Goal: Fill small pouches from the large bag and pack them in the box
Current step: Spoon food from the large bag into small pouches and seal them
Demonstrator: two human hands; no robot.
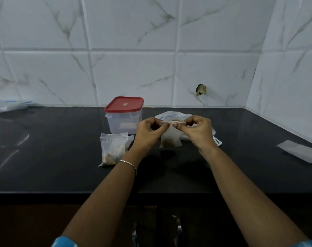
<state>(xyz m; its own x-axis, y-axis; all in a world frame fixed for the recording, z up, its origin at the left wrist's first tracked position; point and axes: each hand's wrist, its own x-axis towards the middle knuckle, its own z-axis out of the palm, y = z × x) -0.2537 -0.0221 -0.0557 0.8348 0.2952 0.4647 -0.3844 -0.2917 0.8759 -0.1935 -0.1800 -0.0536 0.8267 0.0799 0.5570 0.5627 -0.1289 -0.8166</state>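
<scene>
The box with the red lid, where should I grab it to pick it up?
Probably grab the box from above, one hand on each clear side wall just under the red lid. It stands upright with the lid on, and its sides look flat and free. The filled pouch lies in front, so avoid coming from there.

The table (62, 157) is looking black, smooth and shiny, like polished stone. The wall tiles (134, 77) are showing glossy white marble veins. The box (124, 120) is looking like cloudy plastic under a red plastic lid (124, 104). The small pouch (170, 138) and filled pouch (112, 148) are looking like thin clear plastic. The bracelet (128, 164) is shining, maybe metal.
</scene>
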